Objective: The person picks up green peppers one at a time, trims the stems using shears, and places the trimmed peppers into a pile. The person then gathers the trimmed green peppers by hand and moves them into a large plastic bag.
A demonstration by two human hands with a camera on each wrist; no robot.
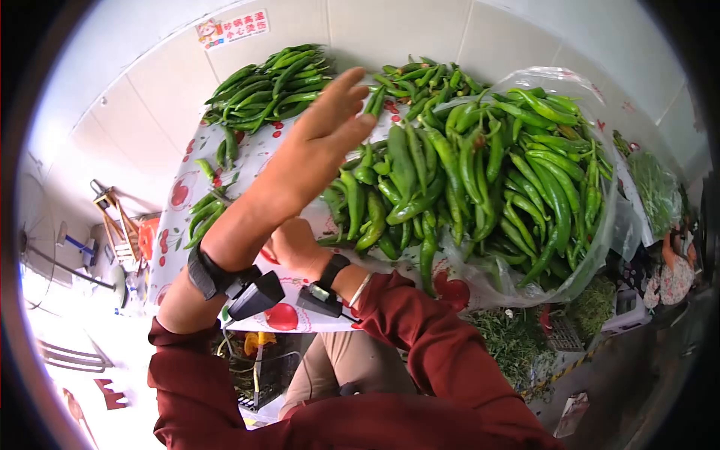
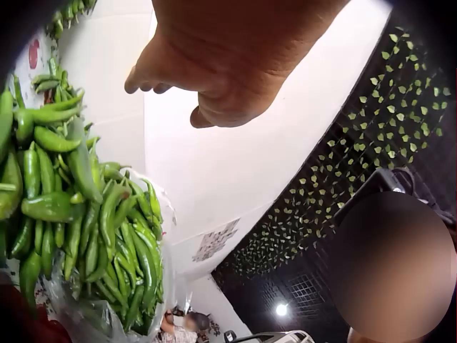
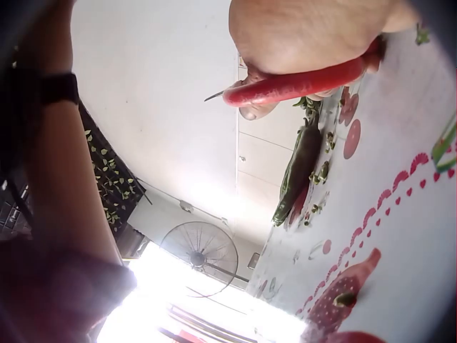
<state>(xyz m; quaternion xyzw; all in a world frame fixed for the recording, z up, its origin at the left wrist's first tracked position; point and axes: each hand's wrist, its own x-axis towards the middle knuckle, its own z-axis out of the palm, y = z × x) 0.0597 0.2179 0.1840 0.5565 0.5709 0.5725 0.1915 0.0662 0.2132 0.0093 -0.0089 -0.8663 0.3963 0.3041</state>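
My left hand (image 1: 319, 142) is raised over the table, its fingers stretched out and nothing in them. It also shows at the top of the left wrist view. Below it, partly behind the left forearm, my right hand (image 1: 296, 247) is low over the front of the table. In the right wrist view it grips a slim red-handled tool (image 3: 293, 86) with a thin dark point; the fingers hide part of it. To the right, a large heap of long green chili peppers (image 1: 450, 172) spills from a clear plastic bag (image 1: 592, 277).
A neat pile of green peppers (image 1: 270, 86) lies at the back left, another pepper pile (image 1: 431, 79) at the back middle. A few peppers (image 1: 206, 214) lie on the left of the cherry-print tablecloth (image 1: 251, 165). Tiled wall (image 1: 401, 30) stands behind; a crate (image 1: 274, 382) is below.
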